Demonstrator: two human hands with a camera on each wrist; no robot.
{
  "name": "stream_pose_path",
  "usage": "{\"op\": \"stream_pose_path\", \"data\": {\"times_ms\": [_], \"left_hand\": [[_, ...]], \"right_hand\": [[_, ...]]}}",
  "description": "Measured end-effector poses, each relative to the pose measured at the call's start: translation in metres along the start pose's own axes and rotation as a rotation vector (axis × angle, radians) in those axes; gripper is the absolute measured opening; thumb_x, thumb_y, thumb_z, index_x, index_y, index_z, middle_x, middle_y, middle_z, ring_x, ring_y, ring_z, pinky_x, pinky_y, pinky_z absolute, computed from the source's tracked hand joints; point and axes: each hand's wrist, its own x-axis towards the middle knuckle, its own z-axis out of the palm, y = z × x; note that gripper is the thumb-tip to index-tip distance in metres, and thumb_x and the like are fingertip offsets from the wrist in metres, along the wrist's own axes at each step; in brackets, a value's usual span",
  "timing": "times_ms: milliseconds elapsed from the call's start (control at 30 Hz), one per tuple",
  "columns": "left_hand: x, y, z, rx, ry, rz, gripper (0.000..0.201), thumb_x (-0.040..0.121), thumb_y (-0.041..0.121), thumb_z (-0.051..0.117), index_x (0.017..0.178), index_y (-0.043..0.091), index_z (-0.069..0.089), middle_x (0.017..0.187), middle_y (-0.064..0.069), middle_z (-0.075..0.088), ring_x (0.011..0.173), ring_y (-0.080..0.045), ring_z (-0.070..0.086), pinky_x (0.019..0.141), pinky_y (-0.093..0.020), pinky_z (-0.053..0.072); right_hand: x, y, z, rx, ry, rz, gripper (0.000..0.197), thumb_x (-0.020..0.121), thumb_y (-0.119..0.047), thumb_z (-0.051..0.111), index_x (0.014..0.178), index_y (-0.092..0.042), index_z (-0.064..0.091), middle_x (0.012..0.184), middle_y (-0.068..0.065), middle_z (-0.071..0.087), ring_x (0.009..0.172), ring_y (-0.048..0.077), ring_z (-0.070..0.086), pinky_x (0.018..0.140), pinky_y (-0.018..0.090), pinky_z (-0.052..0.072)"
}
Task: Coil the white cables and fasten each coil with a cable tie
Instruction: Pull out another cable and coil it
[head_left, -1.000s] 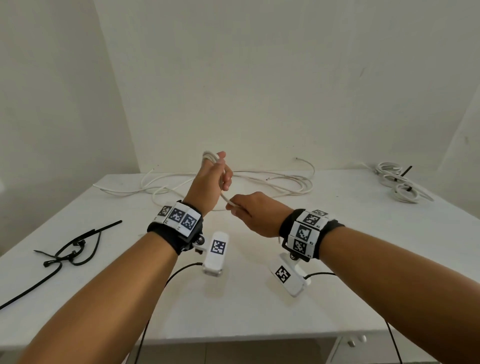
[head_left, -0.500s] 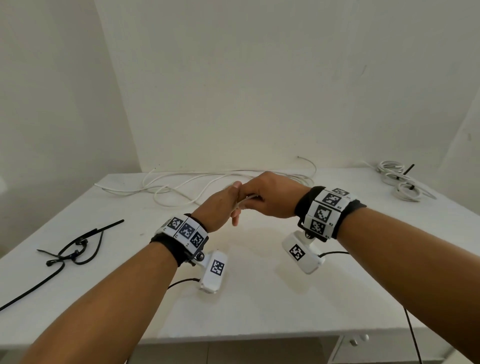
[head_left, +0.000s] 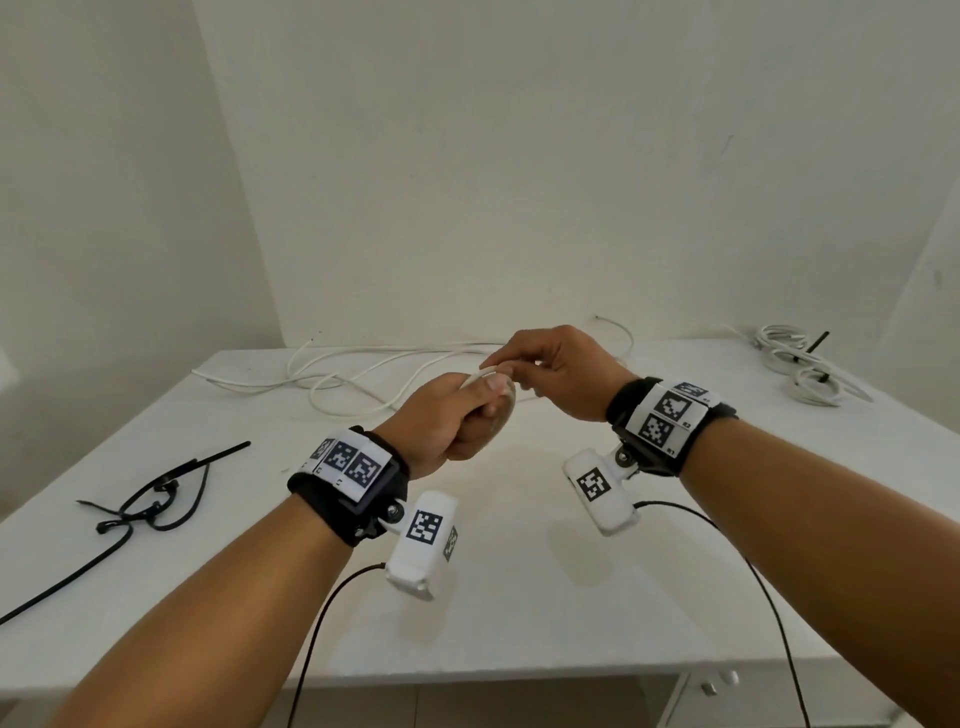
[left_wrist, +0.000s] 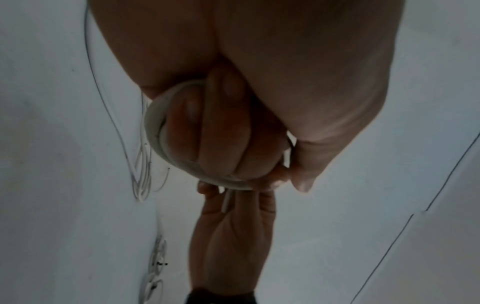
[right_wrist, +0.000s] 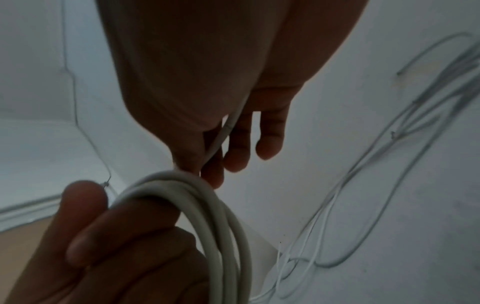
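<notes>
The left hand (head_left: 447, 415) is raised over the middle of the table (head_left: 519, 597), fingers curled through a small coil (head_left: 501, 410) of white cable, thumb pressed on top of the loops. The left wrist view shows several turns wrapped round the curled fingers (left_wrist: 223, 127). The right hand (head_left: 563, 376) sits just at the coil's 2 o'clock, touching it; its thumb and forefinger pinch the cable (right_wrist: 223, 131) where it runs off the coil (the other fingers hang loosely extended).

The rest of that cable (head_left: 363, 371) lies in loose loops on the table at the hands' 11 o'clock, near the wall, one free end curving up past the right hand at 1 o'clock.

At 3 o'clock, well apart in the far right corner, lie finished coils (head_left: 800, 371) with a black tie sticking out. At 9 o'clock, near the left edge, a tangle of black ties (head_left: 156, 499) rests on the table.
</notes>
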Motion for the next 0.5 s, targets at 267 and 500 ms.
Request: {"op": "stream_pose_path", "data": {"times_ms": [267, 500], "left_hand": [[-0.001, 0.01, -0.006, -0.149, 0.103, -0.016, 0.04, 0.099, 0.033, 0.045, 0.063, 0.015, 0.044, 0.042, 0.009, 0.021, 0.035, -0.007, 0.013, 0.039, -0.018, 0.011], [0.012, 0.01, 0.003, -0.255, 0.365, -0.128, 0.046, 0.1, 0.042, 0.048, 0.065, 0.013, 0.045, 0.042, 0.005, 0.026, 0.033, -0.01, 0.019, 0.039, -0.021, 0.016]], "right_hand": [[-0.022, -0.007, 0.026, 0.481, 0.03, 0.136, 0.036, 0.092, -0.012, 0.048, 0.121, -0.014, 0.069, 0.114, 0.013, 0.071, 0.108, 0.03, 0.066, 0.094, 0.049, 0.055], [-0.024, -0.016, 0.047, 0.246, 0.229, 0.118, 0.02, 0.098, -0.012, 0.054, 0.104, -0.02, 0.071, 0.086, 0.004, 0.074, 0.077, 0.012, 0.07, 0.072, 0.027, 0.059]]}}
